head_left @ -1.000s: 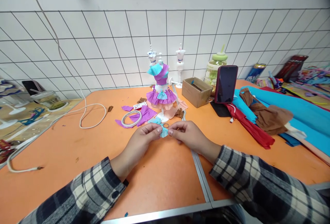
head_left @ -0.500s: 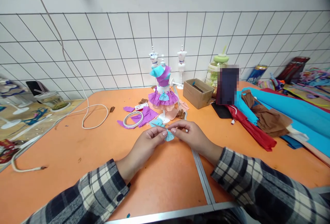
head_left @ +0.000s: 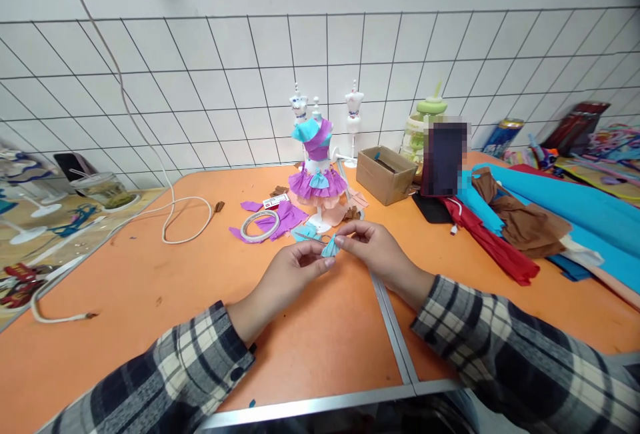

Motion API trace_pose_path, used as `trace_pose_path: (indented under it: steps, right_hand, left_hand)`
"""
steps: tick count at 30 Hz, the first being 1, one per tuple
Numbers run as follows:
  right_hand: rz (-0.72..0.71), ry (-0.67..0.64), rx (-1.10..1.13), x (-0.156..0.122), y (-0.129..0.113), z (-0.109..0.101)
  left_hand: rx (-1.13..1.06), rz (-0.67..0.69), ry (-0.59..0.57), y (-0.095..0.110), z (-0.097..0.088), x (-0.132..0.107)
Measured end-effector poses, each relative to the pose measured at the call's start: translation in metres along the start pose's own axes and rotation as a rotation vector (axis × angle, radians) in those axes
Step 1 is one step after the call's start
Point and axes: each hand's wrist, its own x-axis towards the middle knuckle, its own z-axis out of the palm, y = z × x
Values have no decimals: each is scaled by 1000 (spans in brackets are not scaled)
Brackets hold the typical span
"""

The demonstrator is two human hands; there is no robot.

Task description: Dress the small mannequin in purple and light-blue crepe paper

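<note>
Both my hands meet over the orange table (head_left: 150, 287), pinching a small pleated piece of light blue paper (head_left: 329, 247). My left hand (head_left: 293, 273) grips its left side with thumb and fingers closed. My right hand (head_left: 373, 249) pinches its right end from above. Just behind stands a small white mannequin (head_left: 316, 166) in a purple and blue paper dress. A tape roll (head_left: 258, 225) lies on purple paper scraps (head_left: 285, 217) left of it. More light blue paper (head_left: 303, 232) lies by the mannequin's base.
Two bare mannequins (head_left: 353, 112) stand by the tiled wall. A cardboard box (head_left: 386, 175), a green-lidded jar (head_left: 419, 131) and a propped phone (head_left: 444, 158) sit right of them. Blue, red and brown paper sheets (head_left: 520, 221) cover the right side. A white cable (head_left: 185, 217) loops at left.
My hands have stayed together on the blue paper piece and shifted slightly up and right; the right fingers now pinch it from above and it looks more folded.
</note>
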Motion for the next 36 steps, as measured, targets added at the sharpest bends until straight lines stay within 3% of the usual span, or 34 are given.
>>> trace_pose_path:
  steps: [5, 11, 22, 36]
  right_hand:
    - [102, -6, 113, -1, -6, 1]
    - [72, -6, 103, -3, -9, 4]
    - [47, -107, 64, 0, -1, 1]
    - [231, -84, 165, -5, -7, 2]
  left_hand:
    - [181, 87, 47, -3, -3, 1]
    - [105, 100, 26, 0, -2, 0]
    - [108, 120, 134, 3, -7, 0]
    - [167, 137, 139, 1, -11, 3]
